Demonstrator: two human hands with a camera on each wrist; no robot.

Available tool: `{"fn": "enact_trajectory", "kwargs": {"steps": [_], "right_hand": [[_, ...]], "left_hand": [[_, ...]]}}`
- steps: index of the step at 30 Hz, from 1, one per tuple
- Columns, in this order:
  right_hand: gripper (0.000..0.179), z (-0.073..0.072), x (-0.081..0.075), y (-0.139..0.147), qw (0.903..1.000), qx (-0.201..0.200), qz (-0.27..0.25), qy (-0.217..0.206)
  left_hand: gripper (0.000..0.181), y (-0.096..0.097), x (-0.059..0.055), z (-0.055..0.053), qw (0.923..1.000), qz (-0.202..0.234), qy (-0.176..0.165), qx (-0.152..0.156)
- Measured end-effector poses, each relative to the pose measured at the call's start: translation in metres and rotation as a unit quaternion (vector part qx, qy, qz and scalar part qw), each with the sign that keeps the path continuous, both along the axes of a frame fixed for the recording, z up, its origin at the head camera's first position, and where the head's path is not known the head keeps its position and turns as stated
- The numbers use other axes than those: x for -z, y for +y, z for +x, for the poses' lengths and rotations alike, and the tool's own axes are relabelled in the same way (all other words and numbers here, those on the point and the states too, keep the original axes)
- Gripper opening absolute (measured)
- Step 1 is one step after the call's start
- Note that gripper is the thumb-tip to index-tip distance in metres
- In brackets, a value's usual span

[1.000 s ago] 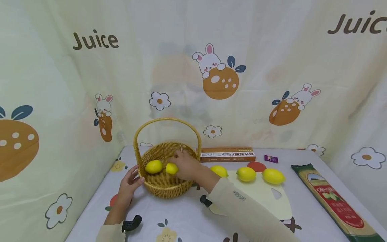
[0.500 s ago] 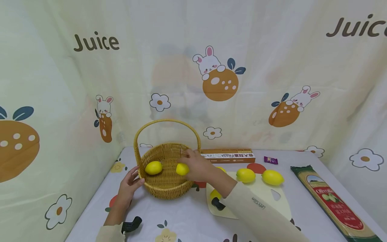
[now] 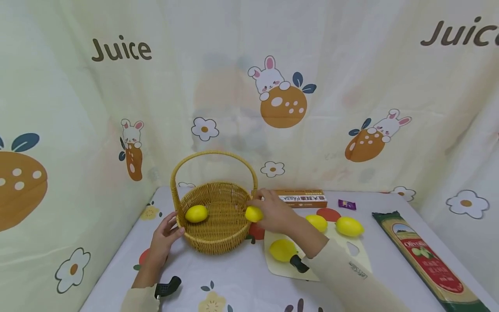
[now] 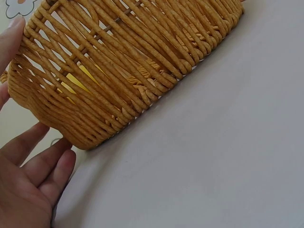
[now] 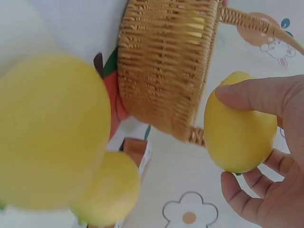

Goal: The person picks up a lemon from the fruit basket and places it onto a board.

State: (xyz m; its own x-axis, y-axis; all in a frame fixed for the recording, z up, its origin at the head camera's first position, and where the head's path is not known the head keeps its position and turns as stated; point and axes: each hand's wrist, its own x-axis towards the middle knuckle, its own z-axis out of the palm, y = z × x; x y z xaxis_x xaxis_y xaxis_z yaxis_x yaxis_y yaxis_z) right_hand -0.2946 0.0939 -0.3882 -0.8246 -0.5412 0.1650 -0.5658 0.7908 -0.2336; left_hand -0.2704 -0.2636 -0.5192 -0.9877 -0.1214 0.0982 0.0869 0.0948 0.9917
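A yellow wicker basket with a tall handle stands on the table, and one lemon lies inside at its left. My left hand holds the basket's left side, thumb toward the front; in the left wrist view several fingertips touch the weave. Just outside the right rim, my right hand pinches another lemon between thumb and fingers, above the table. More lemons sit on a cream cutting board: one at the front and two farther back. My right hand may hide part of the board's back left.
Behind the right hand is a pasta box. A small purple packet lies to its right. A long green and red pasta bag runs along the table's right side. Printed cloth hangs behind.
My right hand has moved right with its lemon, from inside the basket to beyond its right rim. The front lemon on the board has come into view. My left hand stays on the basket.
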Motion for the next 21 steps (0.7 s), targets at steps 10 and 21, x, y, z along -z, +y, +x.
{"fn": "enact_trajectory", "kwargs": {"steps": [10,21], "right_hand": [[0.051,0.01,0.0,0.036,0.9988,0.045,0.005,0.016],[0.056,0.029,0.01,0.074,0.9962,0.087,0.004,0.005]], "left_hand": [[0.066,0.0,-0.001,0.001,0.9999,0.004,-0.008,-0.004],[0.067,0.0,-0.001,-0.002,0.9999,-0.009,-0.003,-0.003]]}}
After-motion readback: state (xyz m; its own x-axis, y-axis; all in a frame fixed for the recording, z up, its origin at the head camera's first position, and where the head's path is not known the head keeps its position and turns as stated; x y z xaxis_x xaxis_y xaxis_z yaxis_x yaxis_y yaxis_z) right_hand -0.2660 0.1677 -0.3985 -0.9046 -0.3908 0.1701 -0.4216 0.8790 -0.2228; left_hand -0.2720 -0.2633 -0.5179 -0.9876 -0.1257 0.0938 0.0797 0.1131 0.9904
